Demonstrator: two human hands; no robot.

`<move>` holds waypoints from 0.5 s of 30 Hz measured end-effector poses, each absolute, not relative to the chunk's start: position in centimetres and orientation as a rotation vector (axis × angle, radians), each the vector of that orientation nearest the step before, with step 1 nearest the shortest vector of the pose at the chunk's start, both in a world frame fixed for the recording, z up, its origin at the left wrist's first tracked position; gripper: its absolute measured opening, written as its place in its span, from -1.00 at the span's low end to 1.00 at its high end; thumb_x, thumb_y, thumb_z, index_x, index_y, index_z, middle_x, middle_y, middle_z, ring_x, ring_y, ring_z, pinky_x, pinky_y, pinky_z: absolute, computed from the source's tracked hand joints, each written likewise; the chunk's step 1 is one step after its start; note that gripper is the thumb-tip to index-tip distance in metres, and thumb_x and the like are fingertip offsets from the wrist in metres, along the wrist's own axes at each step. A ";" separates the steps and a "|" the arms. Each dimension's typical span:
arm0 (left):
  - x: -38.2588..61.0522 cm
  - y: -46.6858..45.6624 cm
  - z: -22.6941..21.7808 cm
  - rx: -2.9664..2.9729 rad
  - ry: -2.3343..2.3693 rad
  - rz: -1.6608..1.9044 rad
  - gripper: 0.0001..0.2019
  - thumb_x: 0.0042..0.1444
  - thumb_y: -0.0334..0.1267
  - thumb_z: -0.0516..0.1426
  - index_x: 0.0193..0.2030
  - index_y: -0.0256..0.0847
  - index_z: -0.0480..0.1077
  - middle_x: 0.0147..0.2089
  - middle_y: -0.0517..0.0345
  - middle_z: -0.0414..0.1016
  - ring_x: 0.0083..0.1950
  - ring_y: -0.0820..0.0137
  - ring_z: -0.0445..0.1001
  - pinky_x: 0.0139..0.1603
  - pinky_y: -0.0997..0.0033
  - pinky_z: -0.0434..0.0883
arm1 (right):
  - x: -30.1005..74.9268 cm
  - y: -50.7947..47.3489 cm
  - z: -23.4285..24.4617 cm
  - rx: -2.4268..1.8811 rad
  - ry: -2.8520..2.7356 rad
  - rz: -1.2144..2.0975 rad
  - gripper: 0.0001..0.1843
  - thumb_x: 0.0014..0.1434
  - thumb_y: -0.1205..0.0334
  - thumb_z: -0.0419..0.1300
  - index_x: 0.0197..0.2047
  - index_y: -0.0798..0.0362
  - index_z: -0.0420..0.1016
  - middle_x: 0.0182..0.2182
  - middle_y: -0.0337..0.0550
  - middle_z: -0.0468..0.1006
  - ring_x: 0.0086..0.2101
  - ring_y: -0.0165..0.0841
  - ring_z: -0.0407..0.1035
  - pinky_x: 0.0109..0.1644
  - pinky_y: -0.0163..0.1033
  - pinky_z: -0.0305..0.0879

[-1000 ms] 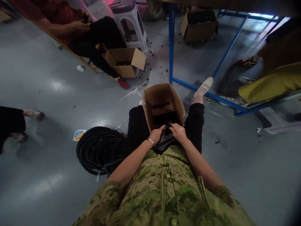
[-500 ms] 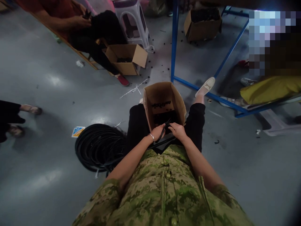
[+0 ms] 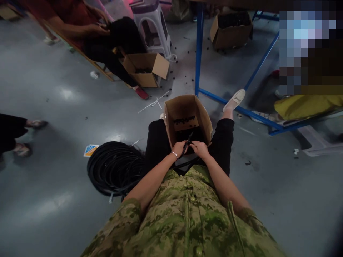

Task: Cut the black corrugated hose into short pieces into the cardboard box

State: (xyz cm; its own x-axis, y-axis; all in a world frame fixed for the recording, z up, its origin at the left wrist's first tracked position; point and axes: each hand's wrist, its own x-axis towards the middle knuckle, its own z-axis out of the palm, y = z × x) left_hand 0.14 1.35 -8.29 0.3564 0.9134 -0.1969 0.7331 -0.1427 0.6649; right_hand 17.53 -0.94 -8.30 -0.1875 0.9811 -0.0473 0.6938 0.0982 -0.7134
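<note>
The fingers (image 3: 193, 144) of both hands are closed in front of the person's belly: those of the left hand (image 3: 178, 148) clamp a slim black thing (image 3: 190, 136), and those of the right hand (image 3: 201, 149) pinch it from the other side. From where I stand I can't tell whether it is a tool, a bit of hose or both together. It sticks up over the near edge of an open cardboard box (image 3: 203, 117) set between the knees, above the box's dark inside.

Below the hands, a black strand (image 3: 184, 164) crosses the lap towards a big coil (image 3: 111, 167) on the floor, by the person's left leg; the left arm hides whether the two join.

As for how far along things are, I'd say a fair bit is done: small dark bits (image 3: 184, 120) already lie in the box, though the bottom is too dim to judge how deep they go. The coil looks thick, so I reckon plenty remains there, and the piece between the hands is not yet finished with.
</note>
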 end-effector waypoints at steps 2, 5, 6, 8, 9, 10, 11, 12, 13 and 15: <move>0.1 1.4 -8.5 1.711 1.458 0.414 -0.76 0.12 -0.31 0.15 -0.07 -0.29 0.48 -0.49 0.18 0.50 -0.49 0.42 0.48 -0.39 0.49 0.39 | 17.8 -0.8 -8.3 -1.650 -1.815 0.882 -0.70 0.31 0.14 0.03 -0.32 0.03 0.53 -0.37 -0.13 0.60 -0.34 -0.34 0.45 -0.23 -0.33 0.27; -0.1 1.4 -8.6 1.308 1.421 0.474 -0.59 0.10 -0.28 0.18 0.11 -0.29 0.36 -0.55 0.30 0.44 -0.61 0.52 0.39 -0.51 0.56 0.33 | 18.4 -0.5 -8.2 -1.630 -1.622 0.930 -0.60 0.31 0.05 -0.01 -0.47 0.02 0.46 -0.55 -0.22 0.48 -0.48 -0.39 0.36 -0.34 -0.34 0.22; -0.1 1.4 -8.5 1.202 1.383 0.490 -0.53 0.09 -0.28 0.19 0.16 -0.29 0.30 -0.52 0.30 0.46 -0.59 0.52 0.41 -0.51 0.57 0.33 | 18.6 -0.4 -8.2 -1.620 -1.558 0.949 -0.57 0.30 0.02 -0.01 -0.50 0.02 0.44 -0.59 -0.25 0.44 -0.51 -0.40 0.33 -0.37 -0.35 0.21; -0.2 1.4 -8.3 1.052 1.322 0.537 -0.45 0.06 -0.30 0.21 0.21 -0.25 0.20 -0.45 0.27 0.51 -0.52 0.51 0.48 -0.48 0.57 0.35 | 18.8 -0.3 -8.2 -1.595 -1.447 0.995 -0.56 0.27 -0.03 -0.01 -0.52 0.02 0.43 -0.64 -0.29 0.36 -0.55 -0.41 0.27 -0.42 -0.36 0.19; -0.1 1.4 -8.2 0.998 1.303 0.561 -0.43 0.05 -0.31 0.21 0.21 -0.22 0.16 -0.42 0.26 0.53 -0.50 0.50 0.50 -0.47 0.57 0.37 | 18.9 -0.3 -8.2 -1.579 -1.407 1.024 -0.56 0.26 -0.05 -0.01 -0.50 0.02 0.45 -0.66 -0.30 0.34 -0.57 -0.42 0.25 -0.45 -0.36 0.18; -0.1 1.5 -8.1 0.954 1.287 0.577 -0.43 0.05 -0.33 0.21 0.20 -0.20 0.12 -0.41 0.27 0.53 -0.49 0.50 0.51 -0.46 0.57 0.37 | 18.9 -0.4 -8.1 -1.563 -1.377 1.056 -0.56 0.25 -0.07 0.00 -0.46 0.02 0.48 -0.66 -0.32 0.33 -0.59 -0.43 0.23 -0.48 -0.37 0.17; -0.1 1.5 -8.0 0.920 1.272 0.585 -0.43 0.05 -0.33 0.21 0.18 -0.18 0.09 -0.41 0.28 0.54 -0.49 0.50 0.51 -0.45 0.57 0.38 | 18.9 -0.4 -8.1 -1.546 -1.355 1.089 -0.57 0.24 -0.09 0.00 -0.41 0.03 0.51 -0.65 -0.32 0.34 -0.60 -0.44 0.21 -0.50 -0.37 0.16; -0.1 1.5 -7.8 0.895 1.258 0.588 -0.45 0.05 -0.33 0.21 0.15 -0.18 0.08 -0.42 0.29 0.54 -0.50 0.49 0.51 -0.46 0.56 0.38 | 18.9 -0.6 -8.1 -1.533 -1.342 1.120 -0.57 0.23 -0.09 0.01 -0.34 0.04 0.54 -0.64 -0.32 0.36 -0.62 -0.45 0.21 -0.52 -0.37 0.16; -0.2 1.5 -7.7 0.883 1.243 0.589 -0.48 0.04 -0.32 0.21 0.10 -0.18 0.08 -0.41 0.28 0.54 -0.50 0.49 0.51 -0.46 0.56 0.38 | 18.9 -0.7 -8.0 -1.524 -1.338 1.145 -0.56 0.23 -0.10 0.01 -0.28 0.04 0.56 -0.62 -0.32 0.38 -0.62 -0.45 0.21 -0.52 -0.37 0.16; -0.2 1.3 -7.3 0.896 1.211 0.600 -0.54 0.04 -0.26 0.23 0.01 -0.20 0.11 -0.40 0.24 0.54 -0.50 0.48 0.51 -0.47 0.55 0.38 | 18.9 -1.0 -7.9 -1.519 -1.364 1.157 -0.55 0.24 -0.10 0.02 -0.21 0.05 0.57 -0.59 -0.30 0.43 -0.62 -0.45 0.25 -0.50 -0.36 0.19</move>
State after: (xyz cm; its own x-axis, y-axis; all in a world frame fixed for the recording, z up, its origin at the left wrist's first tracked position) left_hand -0.20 1.34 -7.25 0.2701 0.8031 -0.5311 0.0643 0.5353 0.8422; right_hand 18.89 -0.96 -7.89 0.0118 0.9917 -0.1278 0.2878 -0.1258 -0.9494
